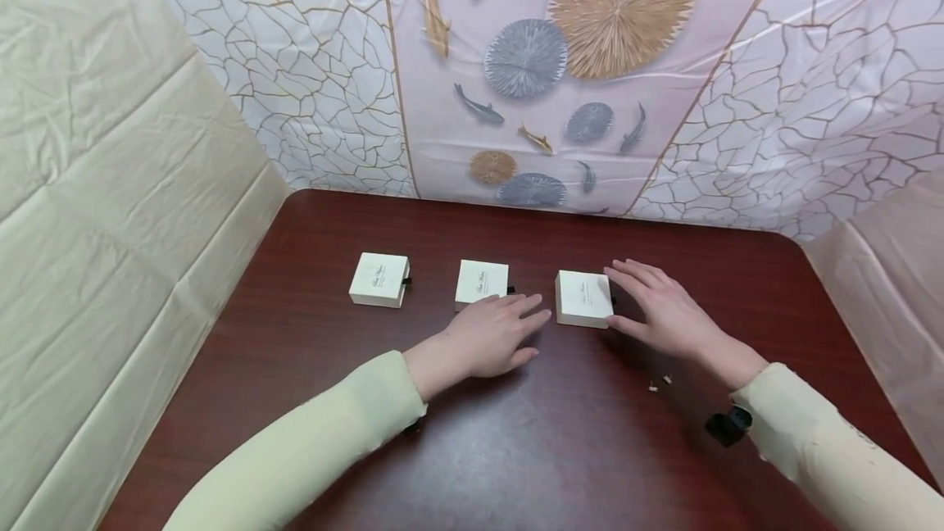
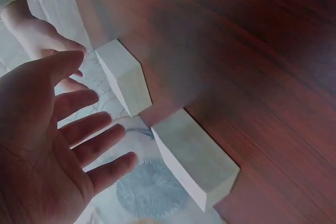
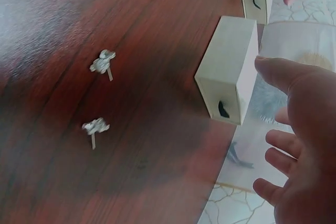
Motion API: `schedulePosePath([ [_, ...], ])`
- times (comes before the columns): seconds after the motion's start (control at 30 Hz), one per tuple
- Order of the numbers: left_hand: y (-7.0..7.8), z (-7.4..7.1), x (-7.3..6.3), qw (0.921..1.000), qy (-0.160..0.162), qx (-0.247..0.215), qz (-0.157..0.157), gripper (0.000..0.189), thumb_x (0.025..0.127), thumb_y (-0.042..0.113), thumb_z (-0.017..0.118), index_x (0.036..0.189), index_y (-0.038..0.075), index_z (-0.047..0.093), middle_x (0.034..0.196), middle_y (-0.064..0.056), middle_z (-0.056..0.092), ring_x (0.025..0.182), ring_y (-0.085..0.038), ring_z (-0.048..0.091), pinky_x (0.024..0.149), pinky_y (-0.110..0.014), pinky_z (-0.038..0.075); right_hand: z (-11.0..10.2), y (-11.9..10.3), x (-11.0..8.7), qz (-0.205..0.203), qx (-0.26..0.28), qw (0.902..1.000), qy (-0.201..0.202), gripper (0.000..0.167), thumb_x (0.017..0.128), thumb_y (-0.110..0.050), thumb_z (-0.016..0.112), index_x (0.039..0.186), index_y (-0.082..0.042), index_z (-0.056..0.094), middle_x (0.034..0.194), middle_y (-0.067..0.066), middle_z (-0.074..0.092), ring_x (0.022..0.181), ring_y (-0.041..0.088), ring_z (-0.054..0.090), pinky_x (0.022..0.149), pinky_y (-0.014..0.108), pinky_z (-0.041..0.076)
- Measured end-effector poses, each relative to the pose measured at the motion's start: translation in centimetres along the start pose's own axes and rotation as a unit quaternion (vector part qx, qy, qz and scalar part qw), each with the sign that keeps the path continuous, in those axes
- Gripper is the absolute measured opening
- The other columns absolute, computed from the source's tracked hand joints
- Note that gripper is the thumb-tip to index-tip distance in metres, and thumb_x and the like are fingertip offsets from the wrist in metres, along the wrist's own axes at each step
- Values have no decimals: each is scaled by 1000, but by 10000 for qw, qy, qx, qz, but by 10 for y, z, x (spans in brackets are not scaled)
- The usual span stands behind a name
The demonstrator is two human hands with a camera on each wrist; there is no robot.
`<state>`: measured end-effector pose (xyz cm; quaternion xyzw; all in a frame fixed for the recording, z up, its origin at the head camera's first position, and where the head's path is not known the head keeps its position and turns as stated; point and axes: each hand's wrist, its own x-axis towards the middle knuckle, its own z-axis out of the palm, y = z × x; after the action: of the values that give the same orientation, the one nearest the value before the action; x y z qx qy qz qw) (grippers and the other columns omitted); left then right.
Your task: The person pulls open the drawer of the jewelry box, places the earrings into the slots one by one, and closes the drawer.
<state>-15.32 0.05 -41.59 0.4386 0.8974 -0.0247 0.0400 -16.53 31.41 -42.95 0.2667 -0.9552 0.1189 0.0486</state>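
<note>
Three small white drawer-style boxes with dark printing and black pull tabs lie in a row: a left box point(image 1: 378, 279), a middle box point(image 1: 479, 279) and a right box point(image 1: 583, 298). My right hand point(image 1: 667, 314) is at the right box's tab side, thumb and fingertips close to its edges, fingers loosely spread. Over the front of the middle box hovers my left hand point(image 1: 487, 340), partly covering it, with fingers spread and nothing held. Two small silvery stud earrings lie on the table near my right wrist, one earring point(image 3: 102, 62) beside the other earring point(image 3: 95, 126), posts showing.
The boxes stand on a dark reddish-brown wooden table point(image 1: 472, 465) with rounded far corners. Behind it hangs a patterned cloth point(image 1: 332, 88) with fish and lily-pad prints. Beige cloth point(image 1: 111, 187) covers the left side, and another beige cloth point(image 1: 900, 285) the right.
</note>
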Motion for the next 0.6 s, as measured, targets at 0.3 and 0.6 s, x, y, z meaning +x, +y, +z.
schedulePosePath([
  [0.3,10,6,43,9991,333,227,126,60,110,48,55,162,21,47,169,-6,42,153,-23,45,122,-41,42,-3,7,-11,5,-74,9998,178,68,89,-24,88,147,2,60,151,27,55,140,51,48,106,73,43],
  [0.6,17,15,74,9988,342,314,121,62,111,47,53,166,20,41,172,-5,38,157,-23,38,127,-39,34,-5,9,-17,87,0,9999,143,61,91,-24,86,142,2,64,149,29,56,137,52,50,106,72,43],
])
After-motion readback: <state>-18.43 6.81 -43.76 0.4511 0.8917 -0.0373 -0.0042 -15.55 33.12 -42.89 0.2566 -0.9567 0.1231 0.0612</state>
